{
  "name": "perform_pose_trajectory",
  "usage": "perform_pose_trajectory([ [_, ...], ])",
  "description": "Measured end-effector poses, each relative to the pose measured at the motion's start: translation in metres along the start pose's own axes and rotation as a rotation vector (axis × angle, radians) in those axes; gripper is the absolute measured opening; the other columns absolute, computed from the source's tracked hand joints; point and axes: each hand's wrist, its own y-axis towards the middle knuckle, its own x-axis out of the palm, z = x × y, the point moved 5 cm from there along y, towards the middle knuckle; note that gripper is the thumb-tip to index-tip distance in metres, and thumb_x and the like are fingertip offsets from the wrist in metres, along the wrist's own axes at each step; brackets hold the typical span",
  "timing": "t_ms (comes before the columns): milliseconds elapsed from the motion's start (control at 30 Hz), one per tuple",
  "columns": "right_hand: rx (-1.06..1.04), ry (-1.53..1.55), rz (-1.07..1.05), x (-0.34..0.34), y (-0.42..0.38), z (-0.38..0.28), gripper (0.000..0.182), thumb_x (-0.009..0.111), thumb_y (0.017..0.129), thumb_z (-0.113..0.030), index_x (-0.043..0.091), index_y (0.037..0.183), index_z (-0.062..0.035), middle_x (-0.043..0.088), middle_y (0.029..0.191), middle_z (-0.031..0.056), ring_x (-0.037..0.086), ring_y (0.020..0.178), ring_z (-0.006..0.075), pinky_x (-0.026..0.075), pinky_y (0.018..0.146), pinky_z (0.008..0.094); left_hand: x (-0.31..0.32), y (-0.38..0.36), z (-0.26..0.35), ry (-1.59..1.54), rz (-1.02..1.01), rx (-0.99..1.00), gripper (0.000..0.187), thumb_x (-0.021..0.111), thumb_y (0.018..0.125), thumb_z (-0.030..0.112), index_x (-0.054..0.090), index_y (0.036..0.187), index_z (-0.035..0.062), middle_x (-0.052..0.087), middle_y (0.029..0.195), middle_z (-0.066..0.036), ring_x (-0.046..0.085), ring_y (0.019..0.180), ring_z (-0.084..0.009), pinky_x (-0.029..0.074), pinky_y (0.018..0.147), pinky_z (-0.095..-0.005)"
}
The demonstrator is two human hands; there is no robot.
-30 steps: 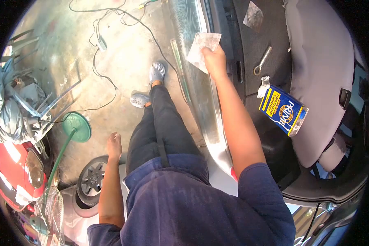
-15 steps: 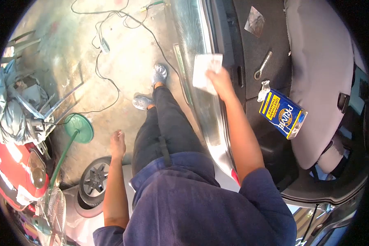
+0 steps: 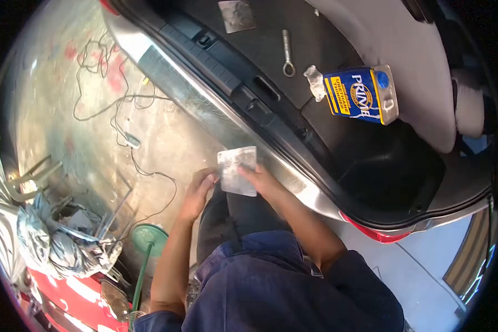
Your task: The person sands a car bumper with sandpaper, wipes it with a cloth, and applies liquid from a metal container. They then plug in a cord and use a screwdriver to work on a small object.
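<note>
A stiff whitish sheet with grey smudges [image 3: 233, 160], which looks like sandpaper, hangs above my thighs. My right hand [image 3: 263, 181] grips its right side, the thumb lying on its face and the other fingers behind it. At the sheet's left edge is my left hand [image 3: 196, 193], fingers curled and thumb tip at the edge; it appears to pinch it. Just beyond the sheet runs the car's silver rear edge [image 3: 205, 110].
In the open trunk lie a blue and yellow urethane thinner can [image 3: 353, 95], a ring wrench [image 3: 287, 54], a crumpled clear wrapper [image 3: 315, 83] and another greyish sheet [image 3: 237, 15]. A black cable [image 3: 173, 188] crosses the floor. At lower left stand a green-based pole [image 3: 149, 238] and a red car part [image 3: 72, 296].
My view has turned toward the trunk. My right hand has brought the sheet from the car's edge back over my thighs, and my left hand has come up to its left edge.
</note>
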Motion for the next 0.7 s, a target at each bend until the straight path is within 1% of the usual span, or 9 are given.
perform_pose_trajectory([
  [100, -0.083, -0.199, 0.039, -0.018, 0.005, -0.002, 0.045, 0.058, 0.099, -0.039, 0.063, 0.122, 0.0001, 0.068, 0.116, 0.0128, 0.061, 0.107, 0.0173, 0.048, 0.093, 0.0339, 0.040, 0.022, 0.001, -0.272, -0.021, -0.029, 0.022, 0.058, 0.098, 0.017, 0.057, 0.116, 0.0031, 0.062, 0.105, -0.006, 0.059, 0.094, -0.0161, 0.048, 0.085, -0.0305],
  [167, -0.228, -0.419, 0.224, -0.053, -0.001, -0.059, 0.044, 0.058, 0.097, -0.041, 0.065, 0.112, 0.0005, 0.068, 0.108, 0.0181, 0.064, 0.103, 0.0263, 0.048, 0.091, 0.0379, 0.054, 0.022, 0.006, -0.245, 0.053, 0.000, 0.014, 0.056, 0.098, 0.012, 0.056, 0.109, 0.0035, 0.062, 0.097, -0.003, 0.057, 0.088, -0.0119, 0.046, 0.081, -0.0267],
  [267, -0.668, -1.051, 0.595, -0.151, 0.031, -0.135, 0.021, 0.059, 0.091, -0.020, 0.063, 0.098, -0.0012, 0.063, 0.103, 0.0203, 0.060, 0.095, 0.0403, 0.048, 0.086, 0.0494, 0.057, 0.012, -0.022, -0.205, 0.134, 0.000, 0.011, 0.055, 0.097, 0.009, 0.057, 0.107, 0.0041, 0.061, 0.095, -0.002, 0.056, 0.087, -0.0112, 0.044, 0.081, -0.0265],
  [300, -0.675, -1.324, 0.702, -0.177, 0.040, -0.159, 0.022, 0.056, 0.089, -0.009, 0.063, 0.109, -0.0027, 0.063, 0.111, 0.0185, 0.061, 0.098, 0.0387, 0.049, 0.087, 0.0492, 0.055, 0.006, -0.040, -0.181, 0.159, -0.020, 0.012, 0.055, 0.097, 0.009, 0.057, 0.107, 0.0035, 0.062, 0.098, -0.003, 0.056, 0.091, -0.0120, 0.045, 0.083, -0.0272],
  [367, -1.120, -1.714, 0.925, -0.206, 0.055, -0.191, 0.031, 0.053, 0.089, -0.007, 0.060, 0.119, -0.0052, 0.063, 0.114, 0.0164, 0.061, 0.100, 0.0360, 0.051, 0.086, 0.0469, 0.050, -0.016, -0.080, -0.135, 0.215, -0.079, 0.014, 0.055, 0.097, 0.008, 0.057, 0.109, 0.0023, 0.063, 0.104, -0.005, 0.058, 0.097, -0.0134, 0.045, 0.087, -0.0285],
  [433, -0.888, -1.876, 0.807, -0.230, 0.077, -0.200, 0.036, 0.050, 0.093, -0.010, 0.058, 0.127, -0.0089, 0.063, 0.115, 0.0140, 0.061, 0.104, 0.0342, 0.052, 0.087, 0.0458, 0.047, -0.044, -0.112, -0.083, 0.258, -0.115, 0.014, 0.054, 0.097, 0.008, 0.057, 0.109, 0.0019, 0.063, 0.103, -0.005, 0.057, 0.097, -0.0140, 0.044, 0.090, -0.0291],
  [533, -0.458, -2.002, 0.585, -0.238, 0.088, -0.197, 0.028, 0.051, 0.095, -0.019, 0.062, 0.120, -0.0130, 0.064, 0.113, 0.0121, 0.063, 0.104, 0.0330, 0.052, 0.085, 0.0474, 0.049, -0.093, -0.146, -0.086, 0.403, -0.195, 0.010, 0.055, 0.097, 0.008, 0.058, 0.105, 0.0030, 0.062, 0.100, -0.004, 0.055, 0.098, -0.0134, 0.041, 0.091, -0.0283],
  [633, -0.555, -1.580, 0.467, -0.208, 0.052, -0.197, 0.026, 0.063, 0.088, -0.021, 0.064, 0.111, -0.0090, 0.064, 0.102, 0.0146, 0.064, 0.097, 0.0354, 0.052, 0.081, 0.0464, 0.054, -0.137, -0.167, -0.146, 0.594, -0.212, 0.017, 0.054, 0.097, 0.008, 0.059, 0.111, 0.0000, 0.064, 0.106, -0.007, 0.058, 0.100, -0.0162, 0.043, 0.093, -0.0308],
  [700, -0.530, -1.403, 0.251, -0.163, 0.025, -0.179, 0.026, 0.065, 0.087, -0.021, 0.063, 0.108, -0.0066, 0.063, 0.104, 0.0153, 0.064, 0.098, 0.0355, 0.051, 0.082, 0.0466, 0.054, -0.159, -0.195, -0.171, 0.668, -0.227, 0.018, 0.053, 0.097, 0.007, 0.058, 0.112, -0.0003, 0.064, 0.107, -0.007, 0.058, 0.101, -0.0157, 0.042, 0.095, -0.0301],
])
